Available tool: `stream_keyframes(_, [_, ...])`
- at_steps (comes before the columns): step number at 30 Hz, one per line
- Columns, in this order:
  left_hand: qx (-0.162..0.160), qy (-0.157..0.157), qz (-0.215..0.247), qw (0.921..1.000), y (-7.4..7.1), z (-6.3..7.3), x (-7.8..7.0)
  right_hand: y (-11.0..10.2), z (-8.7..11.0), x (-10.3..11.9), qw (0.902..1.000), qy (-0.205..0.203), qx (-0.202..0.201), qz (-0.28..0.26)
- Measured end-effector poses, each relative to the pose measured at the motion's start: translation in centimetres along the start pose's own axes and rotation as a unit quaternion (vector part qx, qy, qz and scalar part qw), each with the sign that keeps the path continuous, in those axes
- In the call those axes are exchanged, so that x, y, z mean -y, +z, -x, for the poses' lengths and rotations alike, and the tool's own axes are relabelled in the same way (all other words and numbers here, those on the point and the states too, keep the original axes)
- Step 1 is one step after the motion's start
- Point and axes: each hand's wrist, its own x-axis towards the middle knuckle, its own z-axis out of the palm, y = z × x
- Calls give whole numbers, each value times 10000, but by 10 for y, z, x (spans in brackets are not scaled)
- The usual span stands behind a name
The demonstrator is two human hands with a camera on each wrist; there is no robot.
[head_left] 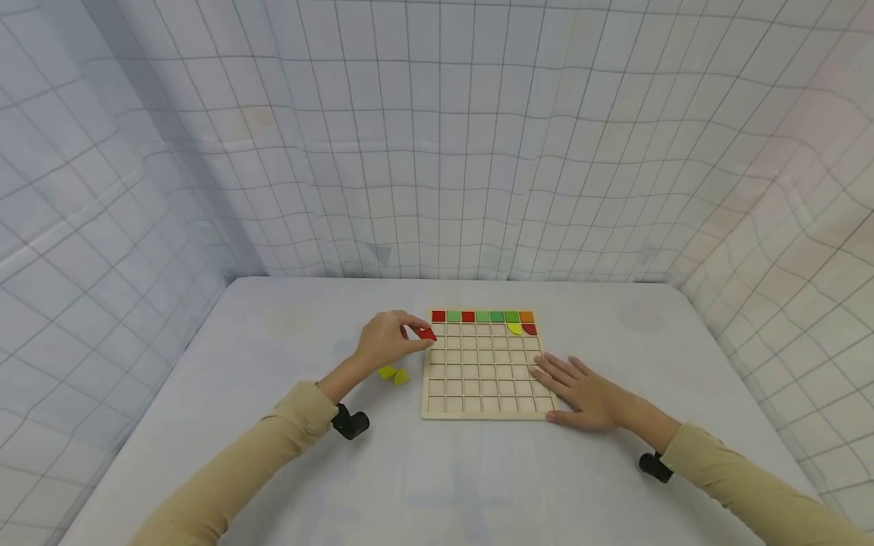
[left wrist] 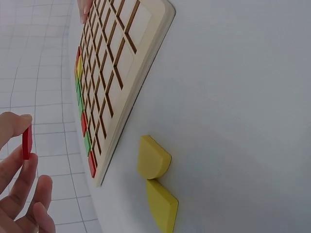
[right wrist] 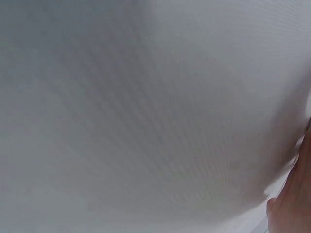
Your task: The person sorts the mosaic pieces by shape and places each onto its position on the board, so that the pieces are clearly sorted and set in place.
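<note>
Between thumb and fingertips, my left hand (head_left: 391, 337) pinches a flat red tile (head_left: 426, 334) at the left edge of a wooden grid board (head_left: 488, 415). The left wrist view has the red tile (left wrist: 27, 142) edge-on, raised in the fingers. Coloured square tiles in red, green and orange fill the board's far row. In the second row, at the right end, lie a yellow rounded tile (head_left: 514, 328) and a dark red rounded tile (head_left: 529, 329). My right hand (head_left: 587, 398) lies flat with spread fingers over the board's right edge.
Two yellow tiles (left wrist: 154, 158) lie touching on the white table (head_left: 287, 318), left of the board. Grid-patterned white curtains (head_left: 478, 152) stand behind the table and on both sides. A black wrist camera (head_left: 351, 422) is strapped below each hand.
</note>
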Motion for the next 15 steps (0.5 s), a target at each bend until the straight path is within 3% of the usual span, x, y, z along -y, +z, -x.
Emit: stream_keyframes(15, [204,398,126,9989,34,-31,-10,3,0,0,9999,25,-63,-115])
